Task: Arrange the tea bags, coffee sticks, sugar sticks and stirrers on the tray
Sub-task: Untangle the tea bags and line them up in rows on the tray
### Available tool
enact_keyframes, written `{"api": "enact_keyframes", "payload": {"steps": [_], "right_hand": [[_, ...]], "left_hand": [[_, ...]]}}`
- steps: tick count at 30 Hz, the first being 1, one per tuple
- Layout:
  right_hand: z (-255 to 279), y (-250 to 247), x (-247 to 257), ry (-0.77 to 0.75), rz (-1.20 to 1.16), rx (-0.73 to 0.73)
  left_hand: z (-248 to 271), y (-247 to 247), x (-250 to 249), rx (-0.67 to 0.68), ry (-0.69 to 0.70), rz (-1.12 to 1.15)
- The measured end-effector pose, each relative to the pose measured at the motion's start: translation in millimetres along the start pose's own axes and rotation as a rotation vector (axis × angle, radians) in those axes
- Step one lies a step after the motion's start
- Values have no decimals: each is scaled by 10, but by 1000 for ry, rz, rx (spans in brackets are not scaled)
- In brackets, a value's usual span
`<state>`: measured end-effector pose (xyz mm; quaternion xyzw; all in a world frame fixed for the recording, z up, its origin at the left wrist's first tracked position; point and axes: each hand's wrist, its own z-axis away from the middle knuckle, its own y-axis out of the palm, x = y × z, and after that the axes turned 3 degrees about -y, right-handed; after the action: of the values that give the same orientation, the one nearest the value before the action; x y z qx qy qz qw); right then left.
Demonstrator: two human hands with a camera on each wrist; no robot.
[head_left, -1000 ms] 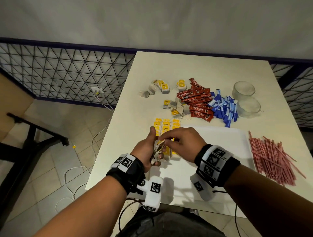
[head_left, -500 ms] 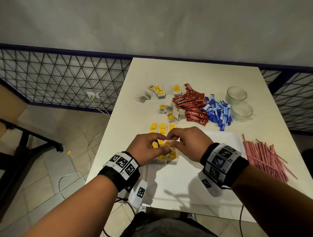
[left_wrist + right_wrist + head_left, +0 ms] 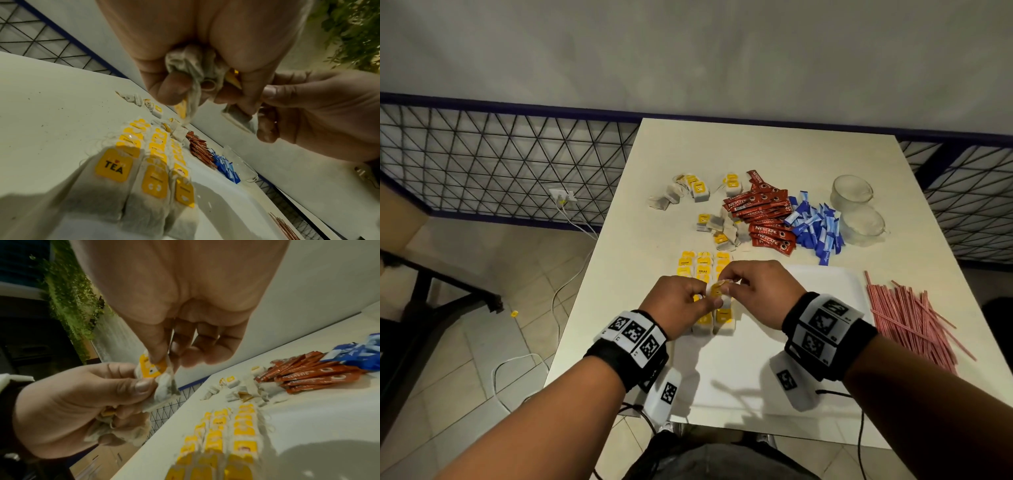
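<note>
Both hands meet over the left part of the white tray (image 3: 808,342). My left hand (image 3: 703,298) grips a crumpled bunch of tea bags (image 3: 195,69) in its curled fingers. With thumb and forefinger my right hand (image 3: 729,284) pinches the yellow tag (image 3: 150,368) of one tea bag at the top of that bunch. Below the hands, tea bags with yellow tags lie in three neat rows (image 3: 702,270) on the tray. Red coffee sticks (image 3: 760,212), blue sugar sticks (image 3: 815,229) and red stirrers (image 3: 914,318) lie on the table.
Loose tea bags lie in two heaps (image 3: 722,229) (image 3: 691,192) beyond the tray. Two glass cups (image 3: 859,212) stand at the back right, behind the sugar sticks. The table's left edge drops to a tiled floor with cables; a mesh railing runs behind.
Both hands have moved forward from the tray's near edge to just above the tea bag rows. The right hand's fingers have gone from the bunch's side to one tag on top.
</note>
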<state>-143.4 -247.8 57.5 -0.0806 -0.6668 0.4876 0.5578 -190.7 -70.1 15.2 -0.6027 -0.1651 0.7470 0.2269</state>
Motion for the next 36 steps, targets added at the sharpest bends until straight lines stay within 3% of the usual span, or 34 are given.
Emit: {"api": "enact_keyframes", "payload": {"steps": [7,10,20,36], "right_hand": [[80,249,-348,208,60,268],[123,421,-453,258,52,320],[91,727,-599,213,45,227],[-26,826,-633,324,86,172]], "left_hand": [[133,-112,460,25,-184,-12],[247,-98,616,28,-244,-38],[348,-86,736,10,-252,-37],[359,-54,632,10,-192,-59]]}}
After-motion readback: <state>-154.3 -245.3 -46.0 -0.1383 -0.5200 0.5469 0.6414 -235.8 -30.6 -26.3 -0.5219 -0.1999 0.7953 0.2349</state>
